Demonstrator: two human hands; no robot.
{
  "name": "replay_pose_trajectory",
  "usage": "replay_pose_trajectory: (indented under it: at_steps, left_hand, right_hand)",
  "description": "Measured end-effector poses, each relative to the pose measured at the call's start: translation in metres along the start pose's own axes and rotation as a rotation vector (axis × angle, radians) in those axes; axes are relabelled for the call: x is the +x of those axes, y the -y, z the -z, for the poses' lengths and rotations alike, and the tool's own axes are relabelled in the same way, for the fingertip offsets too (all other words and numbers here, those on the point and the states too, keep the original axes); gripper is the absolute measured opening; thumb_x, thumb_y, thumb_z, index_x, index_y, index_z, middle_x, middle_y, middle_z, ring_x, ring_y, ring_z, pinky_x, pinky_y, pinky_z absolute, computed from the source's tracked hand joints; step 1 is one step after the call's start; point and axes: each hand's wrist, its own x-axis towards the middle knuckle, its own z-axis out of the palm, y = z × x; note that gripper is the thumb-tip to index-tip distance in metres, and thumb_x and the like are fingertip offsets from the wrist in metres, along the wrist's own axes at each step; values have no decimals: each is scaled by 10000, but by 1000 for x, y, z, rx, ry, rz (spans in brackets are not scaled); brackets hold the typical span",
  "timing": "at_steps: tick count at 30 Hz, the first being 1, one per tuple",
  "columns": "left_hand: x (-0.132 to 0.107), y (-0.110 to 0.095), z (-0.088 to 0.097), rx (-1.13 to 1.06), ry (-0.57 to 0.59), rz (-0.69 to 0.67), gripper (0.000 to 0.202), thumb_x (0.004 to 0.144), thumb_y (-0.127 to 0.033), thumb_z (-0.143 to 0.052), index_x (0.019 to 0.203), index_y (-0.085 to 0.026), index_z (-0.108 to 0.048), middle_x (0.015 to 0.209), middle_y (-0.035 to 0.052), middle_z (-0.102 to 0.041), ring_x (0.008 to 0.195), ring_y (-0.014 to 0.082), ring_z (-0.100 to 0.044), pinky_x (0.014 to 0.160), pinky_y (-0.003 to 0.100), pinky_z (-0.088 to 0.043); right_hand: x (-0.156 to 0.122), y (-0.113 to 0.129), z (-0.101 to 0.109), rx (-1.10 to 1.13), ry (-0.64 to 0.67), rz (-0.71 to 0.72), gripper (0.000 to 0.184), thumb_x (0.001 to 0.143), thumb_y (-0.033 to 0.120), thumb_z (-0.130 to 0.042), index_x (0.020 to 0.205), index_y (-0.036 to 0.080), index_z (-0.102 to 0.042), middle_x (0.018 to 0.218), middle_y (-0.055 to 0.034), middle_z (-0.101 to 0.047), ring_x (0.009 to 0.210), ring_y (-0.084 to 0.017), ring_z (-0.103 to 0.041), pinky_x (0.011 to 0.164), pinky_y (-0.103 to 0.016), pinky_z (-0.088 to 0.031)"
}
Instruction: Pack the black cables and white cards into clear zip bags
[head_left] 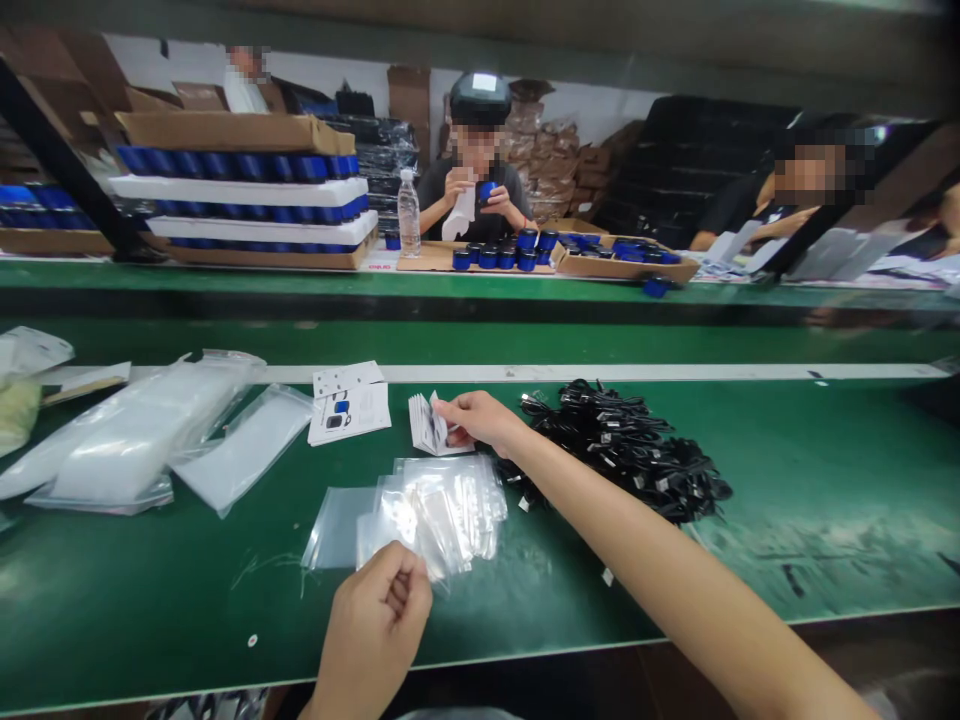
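My right hand [472,420] reaches forward and pinches a folded white leaflet [431,428] at the small standing stack. Nearer to me, my left hand [382,610] is closed, its fingertips on the near edge of a clear plastic bag. That bag lies among a spread of small clear plastic bags [472,510], between my two hands. Left of the leaflets, flat printed sheets [351,410] show pictures of a blue and black device. A heap of black USB cables [622,450] lies to the right, partly behind my right forearm.
Packs of clear bags [135,430] lie on the green table [570,600] at left. Beyond a raised shelf edge, a co-worker [480,190] holds a blue jar-like item. Blue items [510,255] stand before them, beside a water bottle [409,215] and stacked trays [255,205].
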Motion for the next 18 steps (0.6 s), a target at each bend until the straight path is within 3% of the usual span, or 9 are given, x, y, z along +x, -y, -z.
replay_pose_trajectory:
  at_steps: [3, 5, 8, 11, 12, 15, 18]
  left_hand:
    - [-1, -1, -1, -48, -10, 40, 262, 771, -310, -510, 533, -212, -458, 422, -62, -493, 392, 98, -481, 441, 209, -373]
    - [0, -1, 1, -100, -21, 82, 255, 782, -340, -509, 562, -213, -494, 428, -56, -521, 397, 109, -516, 430, 206, -416]
    - [7, -2, 10, -188, -66, 156, 255, 826, -404, -471, 673, -210, -535, 513, -33, -612, 467, 133, -615, 469, 220, -514]
    - [16, -8, 20, -349, -155, 241, 251, 824, -444, -488, 740, -209, -516, 647, -13, -682, 581, 156, -688, 554, 256, -574]
    - [19, -11, 22, -399, -191, 256, 248, 822, -447, -496, 745, -211, -508, 680, -13, -690, 596, 155, -693, 562, 259, -577]
    - [24, -20, 20, -323, -267, 179, 249, 851, -431, -458, 734, -217, -504, 596, -36, -649, 504, 133, -643, 486, 229, -536]
    - [25, -21, 14, -140, -320, 57, 254, 851, -394, -452, 691, -215, -531, 574, -29, -617, 534, 132, -614, 518, 220, -496]
  right_hand:
    - [-2, 3, 2, -53, -53, 44, 294, 904, 294, -547, 1165, 160, -533, 1156, -78, -570, 949, -209, -603, 786, -406, -518]
    - [-15, 7, 6, -99, -126, 111, 217, 910, 276, -529, 1064, 133, -583, 1044, -66, -611, 861, -187, -612, 732, -357, -515]
    - [-58, 9, 8, -171, -229, 268, 214, 905, 222, -486, 749, 132, -600, 713, 0, -593, 648, -128, -542, 603, -254, -417]
    - [-111, -2, -5, -264, -243, 430, 256, 877, 228, -518, 629, 170, -543, 613, 31, -530, 597, -120, -476, 598, -255, -346]
    - [-124, -9, -13, -388, -243, 556, 260, 876, 222, -512, 623, 173, -544, 614, 23, -542, 592, -126, -473, 609, -267, -340]
    - [-144, -30, -37, -543, -253, 768, 228, 882, 148, -475, 678, 168, -573, 640, 0, -596, 609, -138, -515, 689, -298, -365]
    - [-140, -44, -57, -510, -297, 867, 222, 888, 138, -461, 705, 167, -584, 651, -9, -614, 607, -142, -534, 702, -306, -387]
